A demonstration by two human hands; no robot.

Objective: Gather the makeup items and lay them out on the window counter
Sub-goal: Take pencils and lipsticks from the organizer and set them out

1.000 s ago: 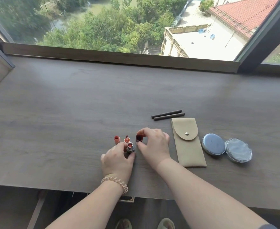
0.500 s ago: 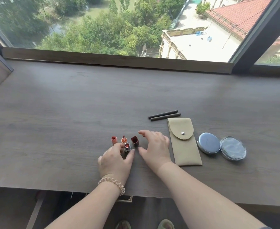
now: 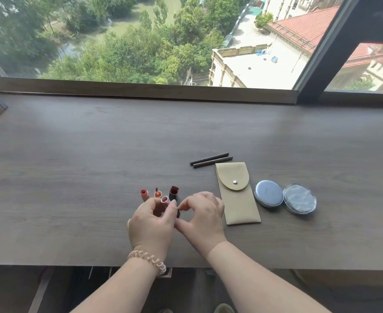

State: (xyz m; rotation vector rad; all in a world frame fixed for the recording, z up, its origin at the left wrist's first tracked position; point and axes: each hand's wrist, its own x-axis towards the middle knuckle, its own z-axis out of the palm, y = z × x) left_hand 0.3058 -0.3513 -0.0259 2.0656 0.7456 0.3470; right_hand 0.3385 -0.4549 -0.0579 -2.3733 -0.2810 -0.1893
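Near counter [image 3: 73, 177] centre: coral lipstick [image 3: 144, 193] upright; left hand [image 3: 152, 224] grips silver-rimmed lipstick [image 3: 164, 199]; dark red lipstick [image 3: 173, 192] now stands released; right hand [image 3: 203, 215] withdrawn, fingers curled, grip unclear; pouch [image 3: 237, 199], compacts [image 3: 268, 193] laid; lipsticks nearly placed

Coral, orange, maroon lipsticks [image 3: 173, 192] beyond my left hand [image 3: 152, 224]; beige pouch [image 3: 239, 199], silver compacts [image 3: 268, 193] beside my right hand [image 3: 205, 219].

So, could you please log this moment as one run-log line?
stage: laying out | left hand: pinches silver-rimmed lipstick | right hand: beside dark red lipstick, grip unclear | pouch, pencils, compacts: laid out
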